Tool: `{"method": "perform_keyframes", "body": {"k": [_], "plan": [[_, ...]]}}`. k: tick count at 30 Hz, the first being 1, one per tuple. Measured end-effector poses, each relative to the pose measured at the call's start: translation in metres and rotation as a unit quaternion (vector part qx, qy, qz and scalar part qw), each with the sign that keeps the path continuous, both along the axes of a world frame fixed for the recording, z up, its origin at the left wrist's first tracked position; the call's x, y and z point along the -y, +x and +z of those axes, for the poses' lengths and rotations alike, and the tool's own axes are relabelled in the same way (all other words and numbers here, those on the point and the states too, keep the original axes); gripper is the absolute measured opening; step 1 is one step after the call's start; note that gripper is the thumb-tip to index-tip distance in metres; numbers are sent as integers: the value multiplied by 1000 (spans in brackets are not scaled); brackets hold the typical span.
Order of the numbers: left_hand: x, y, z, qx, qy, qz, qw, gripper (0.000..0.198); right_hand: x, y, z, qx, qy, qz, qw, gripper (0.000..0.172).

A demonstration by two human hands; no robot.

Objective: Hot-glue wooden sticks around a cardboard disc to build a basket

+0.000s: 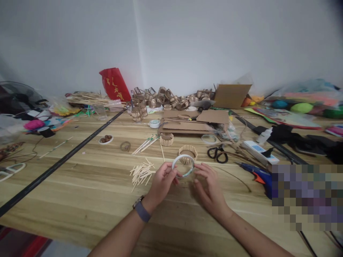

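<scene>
My left hand (163, 180) pinches a thin white tape roll (174, 161) by its left side, between thumb and fingers. The roll is tilted up, and green print shows inside its lower rim. At the roll's right edge, my right hand (210, 184) has its fingertips close to or touching the rim, its thumb spread away and nothing visible in it. Just behind the roll stands a ring of short wooden sticks (194, 150). Left of my left hand lies a loose pile of short sticks (139, 174).
A blue hot glue gun (257, 175), black-handled scissors (217, 154) and a white power strip (261, 151) lie at the right. Cardboard sheets (184, 125) lie behind. Several finished stick pieces (160, 98) are heaped by the wall. A dish of brown beads (106, 139) sits left.
</scene>
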State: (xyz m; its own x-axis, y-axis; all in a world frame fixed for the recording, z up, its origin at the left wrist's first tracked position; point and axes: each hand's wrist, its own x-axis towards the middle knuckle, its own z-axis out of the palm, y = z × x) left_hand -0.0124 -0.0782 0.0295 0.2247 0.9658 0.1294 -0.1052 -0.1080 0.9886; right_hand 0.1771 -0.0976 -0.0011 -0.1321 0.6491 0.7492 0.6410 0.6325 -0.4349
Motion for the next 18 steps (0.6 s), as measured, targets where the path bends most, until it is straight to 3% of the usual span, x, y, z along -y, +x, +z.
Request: {"method": "perform_keyframes", "body": {"k": [7, 10, 14, 16, 18], "plan": [[7, 3, 0, -21, 26, -32, 999, 31, 2, -1, 4, 35, 25, -27, 999, 23], [7, 5, 2, 11, -14, -20, 1000, 34, 2, -1, 4, 132, 51, 5, 990, 29], [6, 8, 10, 35, -88, -36, 995, 44, -1, 2, 2, 176, 40, 4, 984, 22], [9, 8, 20, 4, -84, -3, 996, 50, -3, 4, 2, 161, 19, -4, 987, 18], [19, 4, 34, -52, -45, 102, 992, 51, -4, 5, 2, 138, -9, -7, 990, 17]]}}
